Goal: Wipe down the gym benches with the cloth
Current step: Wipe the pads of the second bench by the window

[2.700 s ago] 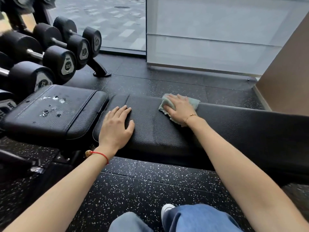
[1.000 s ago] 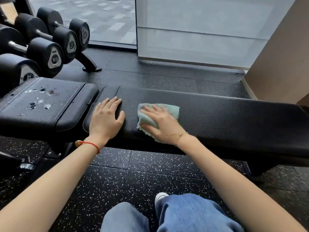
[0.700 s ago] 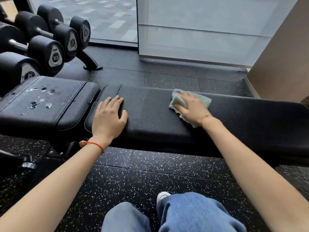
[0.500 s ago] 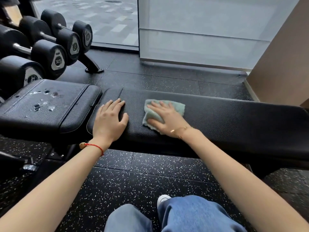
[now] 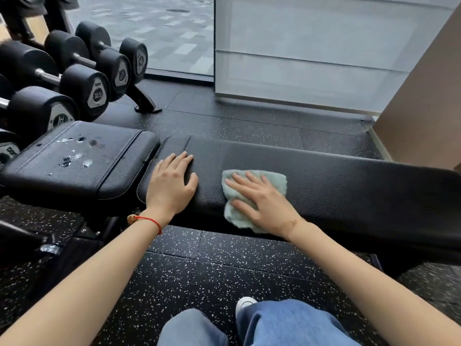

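We see two hands [image 5: 172, 186] [image 5: 264, 203], one cloth [image 5: 252, 196], two black bench pads [image 5: 74, 163] [image 5: 349, 186], five dumbbells [image 5: 82, 83] on the rack, one red string bracelet [image 5: 149, 221] and one white shoe [image 5: 245, 303].

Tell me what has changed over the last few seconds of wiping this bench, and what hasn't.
The right hand, pressing flat on the cloth, has swept it back and forth along the long pad; both now sit nearer the left hand and the pad's near edge. Nothing was picked up or let go. The left hand stays flat on the pad's end, and the droplets on the seat pad remain unwiped.
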A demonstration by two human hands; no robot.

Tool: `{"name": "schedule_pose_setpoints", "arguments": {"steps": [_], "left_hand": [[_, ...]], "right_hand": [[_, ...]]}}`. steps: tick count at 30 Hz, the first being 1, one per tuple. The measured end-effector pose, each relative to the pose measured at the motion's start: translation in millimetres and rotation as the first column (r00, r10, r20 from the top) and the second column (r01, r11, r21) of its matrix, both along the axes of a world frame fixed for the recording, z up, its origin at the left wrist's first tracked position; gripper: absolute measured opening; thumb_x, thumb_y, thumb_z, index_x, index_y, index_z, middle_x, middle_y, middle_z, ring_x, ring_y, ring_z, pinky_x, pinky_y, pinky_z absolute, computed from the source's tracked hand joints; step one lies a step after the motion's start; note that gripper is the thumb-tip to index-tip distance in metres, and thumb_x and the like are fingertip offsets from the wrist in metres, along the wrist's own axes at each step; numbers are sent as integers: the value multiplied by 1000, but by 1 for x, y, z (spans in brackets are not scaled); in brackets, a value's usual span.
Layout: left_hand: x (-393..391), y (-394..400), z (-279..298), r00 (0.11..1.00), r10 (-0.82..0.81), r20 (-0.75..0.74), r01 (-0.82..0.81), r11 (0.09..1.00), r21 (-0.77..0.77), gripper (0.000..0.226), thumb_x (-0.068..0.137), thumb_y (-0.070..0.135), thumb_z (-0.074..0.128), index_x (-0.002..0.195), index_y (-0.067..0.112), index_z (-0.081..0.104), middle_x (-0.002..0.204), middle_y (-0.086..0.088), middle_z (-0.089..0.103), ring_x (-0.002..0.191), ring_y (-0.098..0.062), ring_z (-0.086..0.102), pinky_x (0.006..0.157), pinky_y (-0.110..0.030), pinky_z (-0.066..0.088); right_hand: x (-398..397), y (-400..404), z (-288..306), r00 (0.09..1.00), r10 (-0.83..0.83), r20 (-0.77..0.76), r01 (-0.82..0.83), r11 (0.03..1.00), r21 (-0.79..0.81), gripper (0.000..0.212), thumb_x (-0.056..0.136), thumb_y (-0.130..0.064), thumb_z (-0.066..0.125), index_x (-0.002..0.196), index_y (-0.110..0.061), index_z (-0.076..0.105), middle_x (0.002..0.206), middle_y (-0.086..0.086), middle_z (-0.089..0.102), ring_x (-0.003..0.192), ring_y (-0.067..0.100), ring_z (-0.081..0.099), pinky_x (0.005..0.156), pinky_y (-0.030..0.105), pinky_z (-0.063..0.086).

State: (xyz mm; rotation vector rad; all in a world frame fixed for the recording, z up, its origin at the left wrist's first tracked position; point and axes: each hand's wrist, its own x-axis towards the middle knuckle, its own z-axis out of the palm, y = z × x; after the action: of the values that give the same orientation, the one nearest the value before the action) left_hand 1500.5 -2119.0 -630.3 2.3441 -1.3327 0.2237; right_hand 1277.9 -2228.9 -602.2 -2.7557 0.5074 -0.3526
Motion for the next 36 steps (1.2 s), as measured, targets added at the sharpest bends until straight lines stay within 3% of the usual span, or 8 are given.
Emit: {"name": "schedule_pose_setpoints", "arguments": {"steps": [3, 6, 8, 15, 23, 26, 31, 36], "left_hand": [[-2, 0, -1, 1000, 6, -12, -6, 1000, 6, 64, 87, 46, 32, 141, 17, 51, 150, -3, 47, 141, -26, 37, 119, -43, 22], [-4, 0, 1, 1000, 11, -24, -11, 1000, 6, 63, 86, 44, 35, 140, 17, 52, 150, -3, 47, 141, -26, 37, 119, -42, 22], [-2, -1, 2, 999, 10, -33, -11, 1000, -5, 62, 86, 45, 36, 139, 18, 53, 149, -2, 48, 140, -26, 38, 118, -42, 24], [-2, 2, 3, 999, 1, -48, -1, 1000, -6, 62, 87, 45, 35, 142, 19, 50, 151, -1, 44, 143, -23, 34, 120, -40, 19], [-1, 2, 8, 996, 6, -84, -14, 996, -89, 56, 86, 38, 43, 135, 13, 56, 143, -5, 54, 136, -21, 43, 118, -41, 26], [-3, 2, 8, 994, 39, -105, -56, 985, -163, 51, 85, 32, 45, 130, 11, 58, 132, -6, 61, 127, -21, 52, 113, -39, 34], [-6, 5, 8, 987, 116, -110, -140, 959, -247, 44, 86, 26, 45, 124, 10, 61, 121, -5, 66, 116, -20, 58, 106, -33, 39], [-3, 6, 10, 988, 95, -121, -120, 968, -220, 47, 87, 33, 40, 121, 11, 63, 120, -4, 66, 117, -20, 57, 107, -37, 40]], "right_hand": [[-37, -26, -4, 996, -91, 16, 90, 995, 32, 59, 92, -58, 36, 146, -35, 33, 155, -12, 25, 146, 12, 14, 121, 37, 4], [-14, -76, 1, 937, -345, -57, 348, 937, 38, 54, 96, -47, 43, 146, -27, 35, 156, -4, 27, 146, 23, 18, 119, 39, 8], [18, -77, 2, 916, -383, -123, 381, 924, -38, 54, 98, -45, 39, 148, -27, 30, 158, -3, 21, 147, 24, 15, 118, 42, 5], [9, 2, -1, 998, 58, -35, -59, 998, -6, 54, 96, -49, 33, 148, -35, 25, 157, -11, 20, 145, 9, 8, 120, 34, -4], [103, -68, 6, 965, -226, -131, 224, 974, -27, 51, 100, -39, 36, 149, -27, 26, 159, -4, 19, 147, 25, 10, 120, 43, 2], [133, -46, 4, 991, -70, -111, 68, 997, -27, 52, 99, -40, 36, 149, -28, 26, 159, -4, 18, 148, 24, 9, 120, 43, -1], [73, -18, 0, 960, 281, 10, -281, 959, 36, 51, 98, -40, 40, 147, -36, 29, 156, -12, 23, 145, 9, 8, 120, 34, -3], [106, -76, 5, 998, 52, -40, -49, 996, 78, 49, 99, -36, 43, 147, -31, 31, 156, -8, 24, 147, 19, 12, 120, 38, -1]]}}
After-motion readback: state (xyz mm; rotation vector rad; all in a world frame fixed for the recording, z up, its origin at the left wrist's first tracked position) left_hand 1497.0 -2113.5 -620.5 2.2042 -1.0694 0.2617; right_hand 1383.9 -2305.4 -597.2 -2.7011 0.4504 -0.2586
